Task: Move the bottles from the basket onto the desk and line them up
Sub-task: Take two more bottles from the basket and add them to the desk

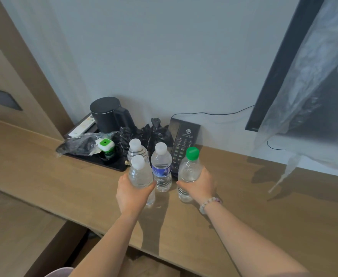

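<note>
Four bottles are standing upright on the desk (264, 206), nearer its back edge: three white-capped, one green-capped. The left hand (131, 193) is gripping the front white-capped bottle (139, 174), and the right hand (201, 185) is gripping the green-capped bottle (190, 168). The blue-labelled bottle (161, 166) and the rear bottle (137, 149) are standing unheld. One telephone (185, 142) is lying just behind them.

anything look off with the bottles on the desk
No spill or damage. The rear bottle stands behind the front white-capped bottle held by the left hand, out of the row with the blue-label bottle and green-capped bottle.
</note>
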`<action>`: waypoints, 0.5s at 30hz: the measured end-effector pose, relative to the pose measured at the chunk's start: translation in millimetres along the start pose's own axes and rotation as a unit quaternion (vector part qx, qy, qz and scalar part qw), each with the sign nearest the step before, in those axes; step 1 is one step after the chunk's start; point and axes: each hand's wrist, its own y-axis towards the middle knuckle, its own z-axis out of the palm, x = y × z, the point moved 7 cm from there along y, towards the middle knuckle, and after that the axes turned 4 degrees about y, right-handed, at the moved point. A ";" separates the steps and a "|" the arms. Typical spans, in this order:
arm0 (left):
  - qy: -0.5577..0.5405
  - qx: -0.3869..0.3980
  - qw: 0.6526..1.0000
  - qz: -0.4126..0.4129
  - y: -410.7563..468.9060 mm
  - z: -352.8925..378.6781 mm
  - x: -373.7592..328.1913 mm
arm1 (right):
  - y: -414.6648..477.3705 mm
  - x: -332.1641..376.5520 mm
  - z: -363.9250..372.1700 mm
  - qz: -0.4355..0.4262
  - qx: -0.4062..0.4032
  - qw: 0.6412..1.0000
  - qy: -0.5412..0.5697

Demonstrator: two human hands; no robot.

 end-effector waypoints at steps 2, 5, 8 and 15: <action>0.001 0.006 1.000 0.000 1.0 3.1 1.0 | 3.6 -0.6 2.9 0.004 0.006 1.000 0.005; -0.007 0.022 1.000 -0.004 2.7 9.5 2.6 | 9.8 -1.1 10.0 0.002 0.023 1.000 0.009; -0.017 0.032 0.999 -0.002 3.0 15.4 2.6 | 13.7 0.5 17.6 -0.007 0.038 0.999 0.005; -0.014 0.035 0.999 0.000 9.0 20.2 1.7 | 18.0 2.7 31.5 -0.018 0.059 0.998 0.022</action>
